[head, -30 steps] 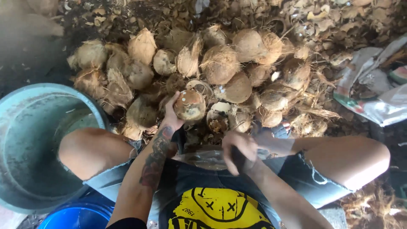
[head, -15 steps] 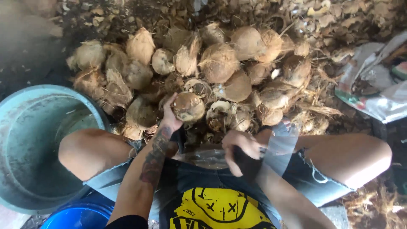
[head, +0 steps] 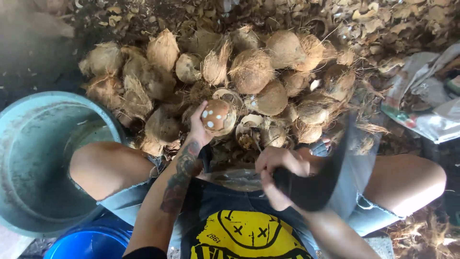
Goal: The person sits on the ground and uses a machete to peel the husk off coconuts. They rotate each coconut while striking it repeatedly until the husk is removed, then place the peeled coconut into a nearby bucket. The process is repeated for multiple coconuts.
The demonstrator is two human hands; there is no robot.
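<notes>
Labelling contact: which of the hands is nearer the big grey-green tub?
Left. The left hand holds a coconut just right of the tub; the right hand, gripping a dark blade, is farther right.

Round husked coconut (head: 218,116), brown shell flecked with white spots, held up before the husk pile, dark curved blade (head: 326,177), motion-blurred, over the lap

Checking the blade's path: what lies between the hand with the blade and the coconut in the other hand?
In the head view, only broken shell pieces on the ground lie between right hand and coconut.
</notes>
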